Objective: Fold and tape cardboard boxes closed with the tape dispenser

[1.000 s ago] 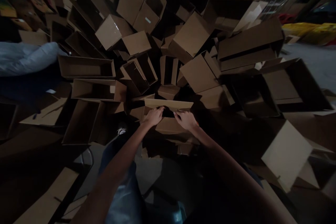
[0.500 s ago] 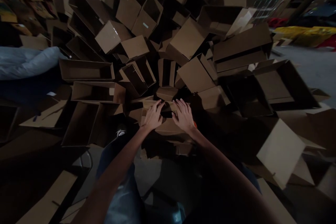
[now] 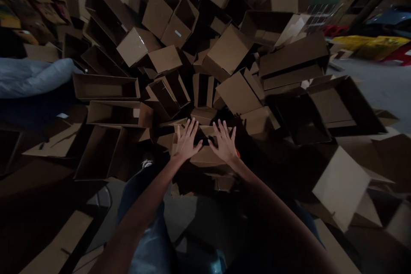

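Note:
Both hands are over a small cardboard box (image 3: 208, 158) in front of me, between my legs. My left hand (image 3: 186, 142) lies palm down at the box's left side, fingers spread and pointing away. On the right side, my right hand (image 3: 224, 142) is spread the same way, its thumb pointing inward. A dark gap shows in the box top between the two thumbs. Whether the palms press on the cardboard or hover just above it, I cannot tell. A small orange patch (image 3: 238, 153) shows beside my right wrist.
A heap of cardboard boxes (image 3: 227, 49), many open, rises ahead and spreads to both sides. A grey padded sleeve (image 3: 35, 78) shows at the far left. Pale floor (image 3: 383, 79) and yellow material (image 3: 369, 47) are at the right. Loose flaps (image 3: 342, 188) lie nearer on the right.
The fingers of both hands have straightened and fanned out from a more curled pose over the box. The thumbs now stand away from the fingers. The boxes around stay as they were.

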### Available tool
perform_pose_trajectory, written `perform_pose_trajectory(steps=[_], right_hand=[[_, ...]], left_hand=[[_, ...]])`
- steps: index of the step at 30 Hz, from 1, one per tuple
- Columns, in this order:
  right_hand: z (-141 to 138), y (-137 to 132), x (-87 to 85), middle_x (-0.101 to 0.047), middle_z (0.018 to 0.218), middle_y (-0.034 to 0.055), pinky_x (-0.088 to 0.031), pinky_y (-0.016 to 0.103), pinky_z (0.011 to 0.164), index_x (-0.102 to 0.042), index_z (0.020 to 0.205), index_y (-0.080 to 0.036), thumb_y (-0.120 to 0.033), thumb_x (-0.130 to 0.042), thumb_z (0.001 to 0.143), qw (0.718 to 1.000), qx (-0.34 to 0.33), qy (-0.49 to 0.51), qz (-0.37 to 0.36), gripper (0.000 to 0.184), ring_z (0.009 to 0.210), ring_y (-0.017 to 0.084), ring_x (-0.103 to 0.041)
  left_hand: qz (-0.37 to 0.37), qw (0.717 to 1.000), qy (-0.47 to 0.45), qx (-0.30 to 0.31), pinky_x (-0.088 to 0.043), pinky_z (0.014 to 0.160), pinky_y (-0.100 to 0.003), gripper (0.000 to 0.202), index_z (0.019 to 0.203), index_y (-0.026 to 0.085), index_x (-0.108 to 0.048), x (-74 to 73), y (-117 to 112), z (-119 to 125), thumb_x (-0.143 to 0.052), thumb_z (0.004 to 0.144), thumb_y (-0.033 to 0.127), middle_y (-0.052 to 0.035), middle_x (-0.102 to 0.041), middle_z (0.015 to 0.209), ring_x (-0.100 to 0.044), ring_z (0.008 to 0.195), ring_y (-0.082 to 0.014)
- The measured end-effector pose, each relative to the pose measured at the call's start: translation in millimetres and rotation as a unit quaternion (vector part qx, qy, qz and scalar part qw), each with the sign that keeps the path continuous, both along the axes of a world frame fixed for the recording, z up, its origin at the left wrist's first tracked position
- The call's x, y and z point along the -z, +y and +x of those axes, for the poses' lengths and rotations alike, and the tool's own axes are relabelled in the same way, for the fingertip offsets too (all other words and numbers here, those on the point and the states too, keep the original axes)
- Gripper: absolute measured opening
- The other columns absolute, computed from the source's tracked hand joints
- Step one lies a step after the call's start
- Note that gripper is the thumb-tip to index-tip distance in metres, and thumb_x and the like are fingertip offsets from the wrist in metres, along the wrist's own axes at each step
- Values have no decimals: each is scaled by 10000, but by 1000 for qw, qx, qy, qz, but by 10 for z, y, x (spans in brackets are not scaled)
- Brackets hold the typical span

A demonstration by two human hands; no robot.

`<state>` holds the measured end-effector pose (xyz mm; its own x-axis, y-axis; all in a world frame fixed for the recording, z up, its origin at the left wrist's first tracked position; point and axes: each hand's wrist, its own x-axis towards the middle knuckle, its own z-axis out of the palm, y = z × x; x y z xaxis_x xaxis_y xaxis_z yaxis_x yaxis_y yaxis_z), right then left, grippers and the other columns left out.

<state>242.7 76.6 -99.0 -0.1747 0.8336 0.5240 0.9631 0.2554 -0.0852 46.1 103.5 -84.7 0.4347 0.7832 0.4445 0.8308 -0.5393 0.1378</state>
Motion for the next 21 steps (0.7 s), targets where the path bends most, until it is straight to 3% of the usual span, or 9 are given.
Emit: perform_pose_trajectory(steps=[7, 15, 21], right_hand=[[-3, 37, -18, -447, 1521, 172, -79, 679, 1174, -318, 1531, -133, -396, -418, 970, 1000, 0, 11, 6, 627, 1478, 321, -278], [-6, 50, 3, -571, 1362, 202, -122, 661, 1178, -473, 1382, -89, -353, -459, 947, 999, -4, 7, 49, 509, 1358, 335, -431], [7, 49, 1, -597, 1270, 196, -291, 542, 1164, -497, 1338, -64, -324, -491, 921, 997, -26, 17, 70, 492, 1229, 316, -508]], left_hand=[[4, 1000, -12, -5, -32, 1227, -555, 662, 1556, 158, -310, 5, 38, 26, -437, 966, 429, -134, -346, 1606, -237, 1513, -289], [13, 1000, -26, -8, -167, 1199, -528, 571, 1494, 161, -403, 10, 32, 38, -450, 967, 375, -147, -459, 1531, -332, 1462, -289], [18, 999, -45, -12, -251, 1152, -498, 496, 1420, 154, -485, 8, 23, 40, -466, 958, 333, -160, -542, 1433, -434, 1372, -301]])
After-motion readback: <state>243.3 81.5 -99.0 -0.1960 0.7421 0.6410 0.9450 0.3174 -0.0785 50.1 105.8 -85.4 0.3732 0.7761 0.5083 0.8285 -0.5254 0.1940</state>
